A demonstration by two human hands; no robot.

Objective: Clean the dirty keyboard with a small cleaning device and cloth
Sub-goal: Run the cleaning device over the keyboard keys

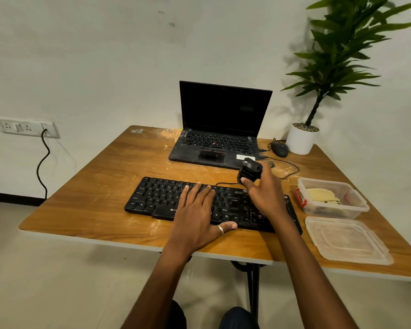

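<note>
Head view. We record a wooden table (93, 186) with pale scuffs and dust marks on its top. The black keyboard (152, 198) lies near the table's near edge, about mid-width and slightly angled. Light crumbs or debris (254, 211) show on its right-hand keys.

The left hand (195, 217) lies flat on the middle of the keyboard. Its fingers are straight and spread over the keys, grasping nothing. The thumb rests at the keyboard's near edge and bears a ring.

The right hand (263, 193) is over the keyboard's right part. Its fingers are curled round a small black cleaning device (249, 172), thumb on the near face. The device is held above the keyboard's far edge; we cannot tell whether it touches the keys.

Farther back stands an open laptop (218, 129), its screen dark. To its right lie a black mouse (279, 149) and a potted plant (303, 138) in a white pot.

Just right of the keyboard sits a clear plastic container (356, 205) holding a pale yellow item (320, 194) that we cannot identify. Its lid (347, 239) lies nearer, beside it.

On the left wall a socket panel (26, 127) has a black cable plugged in.
</note>
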